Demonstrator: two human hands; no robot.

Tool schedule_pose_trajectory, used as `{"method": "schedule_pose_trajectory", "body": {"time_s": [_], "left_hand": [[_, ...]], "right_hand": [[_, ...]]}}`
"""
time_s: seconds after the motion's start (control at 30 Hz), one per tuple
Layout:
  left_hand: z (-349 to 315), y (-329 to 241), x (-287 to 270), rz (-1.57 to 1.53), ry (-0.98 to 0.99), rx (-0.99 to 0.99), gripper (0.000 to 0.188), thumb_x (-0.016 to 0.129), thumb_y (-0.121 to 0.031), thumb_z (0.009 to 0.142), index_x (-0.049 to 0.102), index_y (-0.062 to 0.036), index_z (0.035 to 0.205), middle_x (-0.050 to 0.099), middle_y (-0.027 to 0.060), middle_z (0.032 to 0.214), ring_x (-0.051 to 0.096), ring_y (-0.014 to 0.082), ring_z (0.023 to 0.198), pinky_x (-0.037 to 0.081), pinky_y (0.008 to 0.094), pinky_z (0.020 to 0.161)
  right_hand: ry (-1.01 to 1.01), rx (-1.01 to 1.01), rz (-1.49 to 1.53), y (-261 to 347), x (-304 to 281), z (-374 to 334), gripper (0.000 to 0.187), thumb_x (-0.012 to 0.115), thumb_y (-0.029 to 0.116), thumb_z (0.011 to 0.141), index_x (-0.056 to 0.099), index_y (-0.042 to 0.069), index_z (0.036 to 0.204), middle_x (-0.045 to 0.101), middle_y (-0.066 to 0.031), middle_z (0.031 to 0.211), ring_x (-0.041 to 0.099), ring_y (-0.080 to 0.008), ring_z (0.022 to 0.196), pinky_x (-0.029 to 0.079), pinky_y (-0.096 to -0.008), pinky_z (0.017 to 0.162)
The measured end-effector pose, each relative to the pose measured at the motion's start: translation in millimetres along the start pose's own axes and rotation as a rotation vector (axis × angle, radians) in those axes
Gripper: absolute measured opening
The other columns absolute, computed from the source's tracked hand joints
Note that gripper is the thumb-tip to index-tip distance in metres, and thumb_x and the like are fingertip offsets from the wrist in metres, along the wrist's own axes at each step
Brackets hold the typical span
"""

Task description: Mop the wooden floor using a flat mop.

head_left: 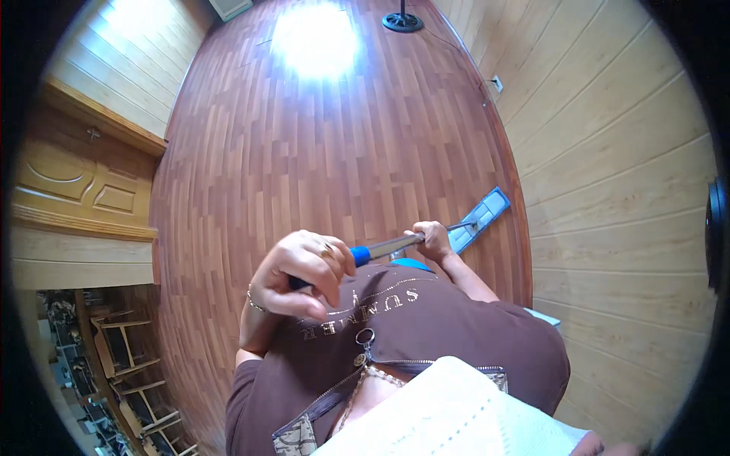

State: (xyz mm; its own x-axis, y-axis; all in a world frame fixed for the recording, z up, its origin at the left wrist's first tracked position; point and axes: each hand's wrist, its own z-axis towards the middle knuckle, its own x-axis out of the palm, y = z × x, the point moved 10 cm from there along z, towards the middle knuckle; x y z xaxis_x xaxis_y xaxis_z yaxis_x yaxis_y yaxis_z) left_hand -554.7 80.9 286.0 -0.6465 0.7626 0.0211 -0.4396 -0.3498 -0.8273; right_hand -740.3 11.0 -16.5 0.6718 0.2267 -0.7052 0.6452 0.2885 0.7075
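A flat mop (391, 246) slants across in front of my body, with a metal pole and a blue and black grip. My left hand (308, 266), wearing a ring and a bracelet, is closed around the grip's upper end. Farther along the pole, my right hand (433, 242) is wrapped round it. The light-blue mop head (490, 209) lies on the wood-plank floor (334, 167), close to the right wall. Part of its near end is hidden behind my right hand and arm.
The pale panelled wall (608, 190) runs along the right, with an outlet (497, 83). A round black stand base (402, 23) is at the far end. On the left are a wooden door (84, 178) and several chairs (125, 346). A white sheet (449, 418) covers the bottom.
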Motion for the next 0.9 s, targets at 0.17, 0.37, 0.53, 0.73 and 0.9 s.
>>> {"method": "schedule_pose_trajectory", "body": {"time_s": [0.17, 0.37, 0.53, 0.73, 0.9], "left_hand": [[36.7, 4.6, 4.6, 0.102, 0.042, -0.017, 0.022, 0.076, -0.022, 0.074, 0.064, -0.0063, 0.065, 0.057, 0.0042, 0.058, 0.058, 0.0240, 0.055, 0.047, 0.0381, 0.067], [49.8, 17.5, 10.4, 0.324, -0.042, -0.104, 0.019, 0.075, -0.012, 0.074, 0.060, -0.0059, 0.065, 0.056, 0.0053, 0.060, 0.058, 0.0261, 0.060, 0.046, 0.0373, 0.067], [46.3, 8.8, 8.9, 0.560, -0.213, -0.081, 0.023, 0.070, -0.019, 0.079, 0.060, -0.0057, 0.063, 0.054, 0.0036, 0.055, 0.057, 0.0211, 0.051, 0.050, 0.0376, 0.065], [39.8, -30.0, 18.7, 0.696, -0.421, 0.014, 0.017, 0.072, -0.018, 0.076, 0.065, -0.0029, 0.077, 0.054, 0.0005, 0.057, 0.055, 0.0175, 0.050, 0.050, 0.0326, 0.063], [29.1, -29.7, 32.1, 0.773, -0.377, 0.042, 0.042, 0.079, -0.026, 0.073, 0.063, -0.0036, 0.104, 0.053, -0.0016, 0.055, 0.054, 0.0140, 0.050, 0.049, 0.0308, 0.064]], "right_hand": [[-0.028, -0.190, 0.062, -4.7, -22.0, 41.5, 0.040, 0.070, 0.031, 0.078, 0.052, 0.004, 0.055, 0.053, -0.0205, 0.060, 0.055, -0.0399, 0.058, 0.041, -0.0451, 0.053], [0.092, -0.318, 0.172, -20.7, -2.4, 101.8, 0.038, 0.074, 0.026, 0.078, 0.051, 0.001, 0.061, 0.048, -0.0174, 0.058, 0.050, -0.0273, 0.052, 0.038, -0.0382, 0.050], [0.220, -0.508, 0.245, 9.4, 41.8, 150.1, 0.030, 0.076, 0.016, 0.074, 0.053, 0.002, 0.063, 0.047, -0.0154, 0.057, 0.049, -0.0274, 0.053, 0.039, -0.0376, 0.052], [0.572, -0.752, 0.413, 95.1, 128.7, 156.6, 0.014, 0.075, 0.003, 0.067, 0.061, 0.004, 0.068, 0.060, -0.0118, 0.064, 0.064, -0.0275, 0.064, 0.047, -0.0355, 0.057], [0.810, -0.949, 0.513, 146.8, 209.3, 125.9, 0.013, 0.073, 0.001, 0.063, 0.064, 0.007, 0.071, 0.064, -0.0106, 0.069, 0.063, -0.0298, 0.068, 0.048, -0.0362, 0.060]]}}
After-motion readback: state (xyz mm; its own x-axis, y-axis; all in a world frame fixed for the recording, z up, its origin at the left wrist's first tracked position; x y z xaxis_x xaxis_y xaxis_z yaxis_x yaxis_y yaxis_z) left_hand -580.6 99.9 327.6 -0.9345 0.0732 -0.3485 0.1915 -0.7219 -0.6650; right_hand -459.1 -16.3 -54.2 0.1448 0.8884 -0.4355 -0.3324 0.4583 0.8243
